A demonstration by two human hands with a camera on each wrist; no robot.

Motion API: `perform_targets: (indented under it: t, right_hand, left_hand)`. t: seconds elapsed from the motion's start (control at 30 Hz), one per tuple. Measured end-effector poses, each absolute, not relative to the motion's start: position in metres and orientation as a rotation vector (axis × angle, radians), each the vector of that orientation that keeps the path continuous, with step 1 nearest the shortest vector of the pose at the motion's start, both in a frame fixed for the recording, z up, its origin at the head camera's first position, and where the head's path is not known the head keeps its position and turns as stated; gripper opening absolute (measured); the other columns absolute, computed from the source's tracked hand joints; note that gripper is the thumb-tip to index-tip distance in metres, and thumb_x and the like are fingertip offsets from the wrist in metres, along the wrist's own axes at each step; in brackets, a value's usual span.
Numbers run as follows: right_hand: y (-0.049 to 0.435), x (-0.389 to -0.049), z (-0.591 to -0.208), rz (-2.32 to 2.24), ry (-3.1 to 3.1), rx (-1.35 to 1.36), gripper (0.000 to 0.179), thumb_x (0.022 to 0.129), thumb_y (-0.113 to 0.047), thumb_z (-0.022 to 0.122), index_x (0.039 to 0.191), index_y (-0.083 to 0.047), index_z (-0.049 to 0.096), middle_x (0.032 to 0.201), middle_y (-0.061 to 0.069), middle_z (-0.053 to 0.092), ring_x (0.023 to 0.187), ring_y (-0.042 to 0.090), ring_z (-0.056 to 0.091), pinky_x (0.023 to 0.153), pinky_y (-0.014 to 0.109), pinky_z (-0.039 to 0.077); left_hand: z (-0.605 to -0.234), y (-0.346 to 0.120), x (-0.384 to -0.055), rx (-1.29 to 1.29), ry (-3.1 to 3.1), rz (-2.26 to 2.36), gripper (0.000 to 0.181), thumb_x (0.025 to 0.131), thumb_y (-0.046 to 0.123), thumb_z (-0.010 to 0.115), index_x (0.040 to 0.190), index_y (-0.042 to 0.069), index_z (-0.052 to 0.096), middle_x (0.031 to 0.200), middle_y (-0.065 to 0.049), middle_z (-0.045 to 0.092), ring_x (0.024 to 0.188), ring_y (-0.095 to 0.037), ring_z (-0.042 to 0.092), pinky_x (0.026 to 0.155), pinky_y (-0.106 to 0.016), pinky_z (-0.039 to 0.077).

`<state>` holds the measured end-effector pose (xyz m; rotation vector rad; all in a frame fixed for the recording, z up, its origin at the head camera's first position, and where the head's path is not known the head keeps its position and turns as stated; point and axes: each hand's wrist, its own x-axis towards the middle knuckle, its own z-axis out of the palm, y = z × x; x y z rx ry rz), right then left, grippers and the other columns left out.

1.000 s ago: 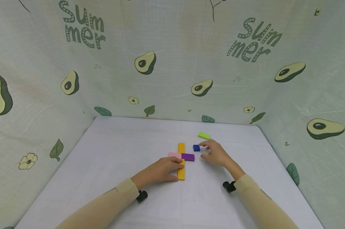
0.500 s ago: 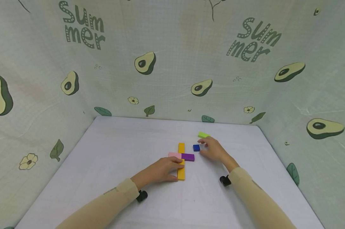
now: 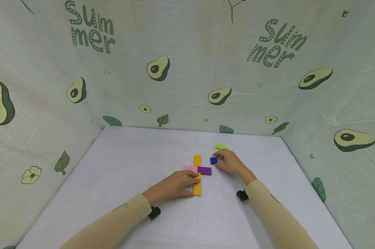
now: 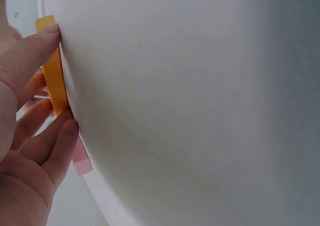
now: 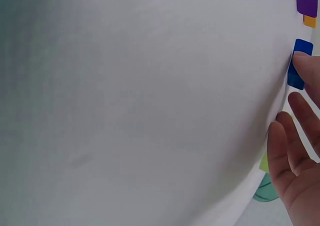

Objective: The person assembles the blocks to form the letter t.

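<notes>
Right hand (image 3: 232,164) has shifted left over the bench (image 3: 137,148). Left hand (image 3: 176,185) holds the near yellow block (image 3: 197,190). Beyond lies the purple block (image 3: 205,171); past its right end, the blue block (image 3: 212,161), right thumb against it, fingers parted; whether gripped, cannot tell.

Resting beyond the purple block (image 3: 204,171), near its right end but apart: small, plain blue block (image 3: 213,161). Lying flat on its near side, toward its left end: long, narrow yellow block (image 3: 197,189), partly covered.
</notes>
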<state>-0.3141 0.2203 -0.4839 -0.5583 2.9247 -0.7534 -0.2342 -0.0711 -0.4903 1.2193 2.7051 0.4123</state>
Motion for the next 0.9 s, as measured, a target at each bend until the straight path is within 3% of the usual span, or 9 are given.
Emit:
perform_targets:
  t: [0.9]
  right_hand:
    - [0.217,-0.3097,-0.4864,-0.729,2.932,-0.508,0.035,0.097,-0.014,0.078,0.131,-0.008,0.073,0.126,0.008,0.072,0.113,0.028,0.063,0.106,0.05,0.055]
  left_hand:
    - [-0.4922,-0.0695,-0.2335,1.183,2.706,0.43,0.062,0.093,0.041,0.083,0.149,0.021,0.064,0.157,0.007,0.056,0.144,-0.014,0.052,0.118,-0.032,0.046]
